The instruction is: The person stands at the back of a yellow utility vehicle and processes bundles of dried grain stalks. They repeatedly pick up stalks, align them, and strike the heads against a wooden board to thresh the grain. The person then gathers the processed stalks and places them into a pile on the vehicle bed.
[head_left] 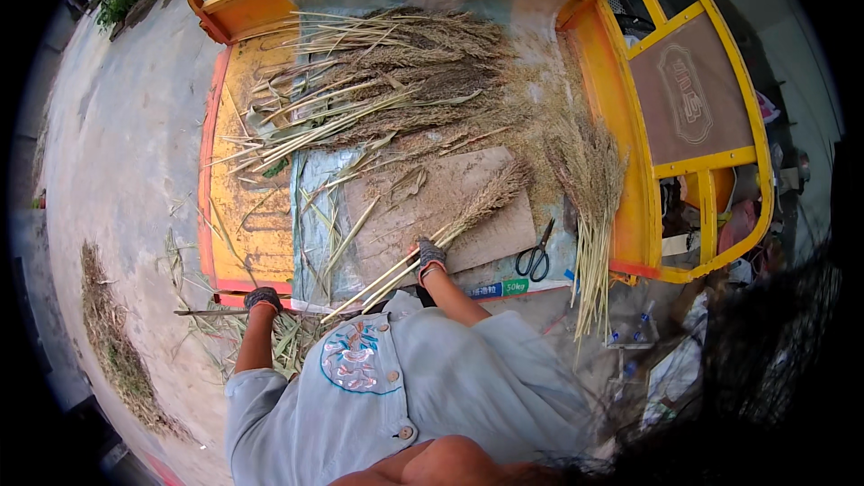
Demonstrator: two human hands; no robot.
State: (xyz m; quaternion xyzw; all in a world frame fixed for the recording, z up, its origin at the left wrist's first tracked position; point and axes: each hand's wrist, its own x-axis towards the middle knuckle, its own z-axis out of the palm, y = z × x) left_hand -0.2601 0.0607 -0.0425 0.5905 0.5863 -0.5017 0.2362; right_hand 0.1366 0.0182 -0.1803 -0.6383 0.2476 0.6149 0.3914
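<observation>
My right hand (432, 256), in a dark grey work glove, is closed round a small bunch of pale seed-head stalks (463, 219), like broomcorn or sorghum. Their bushy heads point up and to the right over a flat brown board (387, 231); the bare ends stick out toward my body. My left hand (263, 299), gloved too, is closed at the truck bed's near left edge. From it a thin dark rod or blade (211, 312) runs out to the left; its exact kind is unclear. Black-handled scissors (535, 261) lie right of the board.
A large pile of stalks (405, 81) covers the far part of the yellow cargo bed (243, 243). Another bundle (589, 207) hangs over the near right edge. Yellow rails (760, 153) border the right side. Loose leaves (292, 342) lie below; dry debris (121, 342) lies at left.
</observation>
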